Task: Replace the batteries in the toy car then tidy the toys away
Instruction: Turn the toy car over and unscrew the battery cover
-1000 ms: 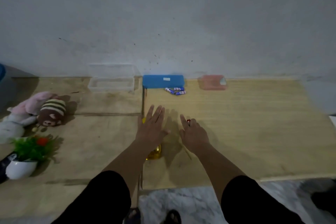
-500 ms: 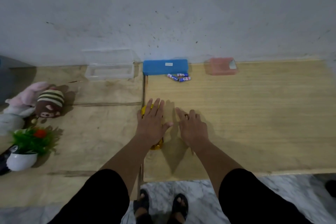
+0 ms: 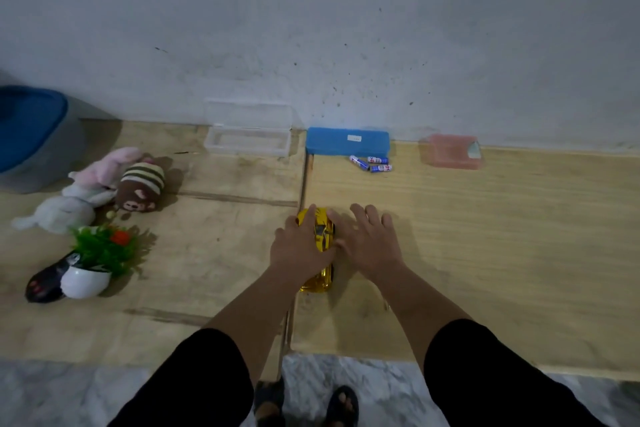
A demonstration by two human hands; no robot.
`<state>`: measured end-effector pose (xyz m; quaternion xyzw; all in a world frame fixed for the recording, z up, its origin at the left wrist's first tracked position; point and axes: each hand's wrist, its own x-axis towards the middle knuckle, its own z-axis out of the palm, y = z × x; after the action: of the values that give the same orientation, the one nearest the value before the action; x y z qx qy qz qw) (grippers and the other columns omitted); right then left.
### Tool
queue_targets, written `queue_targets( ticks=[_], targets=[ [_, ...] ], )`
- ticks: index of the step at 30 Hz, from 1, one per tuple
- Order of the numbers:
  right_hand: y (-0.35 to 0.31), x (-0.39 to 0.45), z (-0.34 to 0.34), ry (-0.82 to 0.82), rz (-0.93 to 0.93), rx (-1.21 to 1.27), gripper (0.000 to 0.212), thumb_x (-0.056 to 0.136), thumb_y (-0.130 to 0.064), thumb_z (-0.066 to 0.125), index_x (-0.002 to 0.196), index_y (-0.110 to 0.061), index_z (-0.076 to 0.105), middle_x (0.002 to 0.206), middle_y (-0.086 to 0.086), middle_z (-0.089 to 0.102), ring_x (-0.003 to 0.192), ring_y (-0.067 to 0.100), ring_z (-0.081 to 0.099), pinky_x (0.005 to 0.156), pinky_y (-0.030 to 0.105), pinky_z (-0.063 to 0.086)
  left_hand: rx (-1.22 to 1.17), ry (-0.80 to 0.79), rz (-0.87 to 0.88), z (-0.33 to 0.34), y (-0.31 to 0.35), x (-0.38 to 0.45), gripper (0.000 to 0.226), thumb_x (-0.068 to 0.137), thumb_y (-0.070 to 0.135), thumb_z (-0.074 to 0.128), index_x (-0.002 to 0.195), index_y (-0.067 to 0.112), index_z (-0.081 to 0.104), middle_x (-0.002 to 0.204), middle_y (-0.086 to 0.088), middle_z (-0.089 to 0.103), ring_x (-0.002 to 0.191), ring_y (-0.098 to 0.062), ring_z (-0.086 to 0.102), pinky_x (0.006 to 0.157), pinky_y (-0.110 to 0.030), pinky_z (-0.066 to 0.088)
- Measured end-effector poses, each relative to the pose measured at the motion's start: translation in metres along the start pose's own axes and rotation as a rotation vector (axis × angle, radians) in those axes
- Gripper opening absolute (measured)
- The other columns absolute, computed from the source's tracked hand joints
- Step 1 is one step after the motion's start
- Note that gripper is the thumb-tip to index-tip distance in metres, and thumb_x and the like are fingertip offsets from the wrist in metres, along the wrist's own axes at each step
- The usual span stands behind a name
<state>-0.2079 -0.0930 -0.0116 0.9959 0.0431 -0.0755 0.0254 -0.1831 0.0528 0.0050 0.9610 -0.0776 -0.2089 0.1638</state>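
Since the earlier frame both hands have shifted: left hand (image 3: 300, 248) now lies along the left flank of the yellow toy car (image 3: 320, 246), fingers loosely together and curled over the body, and right hand (image 3: 369, 246) has come in against its right flank, fingers spread and flat, holding nothing. Car sits upright on the counter (image 3: 485, 253), on the seam between two boards, roof up, underside not visible. Judgement: battery swap not begun; compartment unopened as far as can be seen. Three loose batteries (image 3: 370, 163) lie well beyond the car, just in front of the blue case (image 3: 347, 142). Battery print and the small white case label are too blurred to read. Plush toys (image 3: 114, 184) remain out, far left of the car; tidying still pending.
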Motion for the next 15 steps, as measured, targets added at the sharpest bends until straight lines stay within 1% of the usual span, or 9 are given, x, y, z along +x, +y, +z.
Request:
queue_targets(
  ticks=[3,4,6,7,9,11,12,14,15],
  targets=[
    [0.004,0.003,-0.008,0.005,0.018,0.142,0.058,0.091,-0.057,0.013,0.146,-0.04,0.015,0.147,0.007,0.031,0.128,0.028,0.032,0.099,0.044,0.03,-0.21,0.006,0.045,-0.01,-0.008,0.0,0.089,0.083,0.047,0.061,0.151,0.03,0.007,0.139,-0.012,0.046,0.125,-0.031,0.045,0.102,-0.038,0.037],
    [0.005,0.005,-0.01,0.025,0.007,0.168,0.06,0.088,-0.061,0.008,0.146,-0.043,0.014,0.147,0.006,0.031,0.127,0.027,0.033,0.098,0.044,0.031,-0.283,-0.019,0.066,-0.016,-0.011,0.0,0.088,0.084,0.044,0.062,0.151,0.03,0.006,0.14,-0.01,0.047,0.126,-0.03,0.046,0.102,-0.036,0.036],
    [0.005,0.009,-0.019,0.07,-0.047,0.181,0.071,0.079,-0.07,-0.004,0.145,-0.047,0.01,0.147,0.006,0.032,0.127,0.027,0.035,0.097,0.044,0.034,-0.399,-0.085,0.122,-0.03,-0.018,0.0,0.09,0.085,0.037,0.064,0.151,0.034,0.003,0.147,-0.004,0.042,0.13,-0.026,0.044,0.102,-0.031,0.035],
    [0.007,0.013,-0.025,0.076,-0.066,0.206,0.074,0.077,-0.073,-0.006,0.145,-0.047,0.009,0.148,0.005,0.03,0.128,0.026,0.034,0.098,0.044,0.034,-0.446,-0.113,0.153,-0.038,-0.02,-0.001,0.091,0.085,0.034,0.065,0.15,0.037,0.002,0.15,-0.001,0.037,0.134,-0.023,0.04,0.104,-0.031,0.034],
    [0.01,0.021,-0.043,0.041,-0.077,0.309,0.069,0.08,-0.07,0.003,0.145,-0.047,0.007,0.152,0.004,0.023,0.135,0.025,0.028,0.103,0.045,0.032,-0.553,-0.152,0.211,-0.057,-0.022,-0.003,0.093,0.085,0.025,0.067,0.148,0.04,0.001,0.152,0.0,0.033,0.136,-0.017,0.036,0.109,-0.038,0.034],
    [0.012,0.028,-0.061,-0.017,-0.073,0.502,0.061,0.089,-0.062,0.021,0.145,-0.047,0.005,0.154,0.004,0.02,0.139,0.025,0.024,0.108,0.044,0.031,-0.699,-0.187,0.248,-0.078,-0.018,-0.007,0.091,0.087,0.011,0.064,0.148,0.04,0.003,0.149,-0.003,0.037,0.127,-0.009,0.04,0.106,-0.039,0.039],
    [0.012,0.031,-0.07,-0.045,-0.078,0.619,0.059,0.092,-0.058,0.027,0.145,-0.047,0.003,0.155,0.005,0.02,0.141,0.025,0.024,0.11,0.044,0.031,-0.766,-0.201,0.254,-0.087,-0.015,-0.009,0.089,0.088,0.006,0.061,0.148,0.04,0.005,0.147,-0.006,0.038,0.122,-0.008,0.044,0.104,-0.038,0.042],
    [0.009,0.034,-0.089,-0.06,-0.096,0.803,0.061,0.094,-0.053,0.031,0.145,-0.045,-0.001,0.157,0.002,0.018,0.143,0.023,0.022,0.113,0.043,0.027,-0.874,-0.209,0.246,-0.101,-0.009,-0.012,0.088,0.089,0.006,0.06,0.148,0.042,0.004,0.145,-0.007,0.04,0.113,-0.012,0.052,0.1,-0.037,0.045],
    [0.006,0.035,-0.099,-0.058,-0.098,0.867,0.062,0.094,-0.052,0.031,0.146,-0.042,-0.001,0.158,-0.001,0.015,0.143,0.021,0.02,0.115,0.04,0.023,-0.907,-0.2,0.243,-0.106,-0.005,-0.013,0.091,0.088,0.013,0.064,0.148,0.042,0.002,0.146,-0.005,0.039,0.114,-0.013,0.053,0.101,-0.036,0.045]
  ],
)
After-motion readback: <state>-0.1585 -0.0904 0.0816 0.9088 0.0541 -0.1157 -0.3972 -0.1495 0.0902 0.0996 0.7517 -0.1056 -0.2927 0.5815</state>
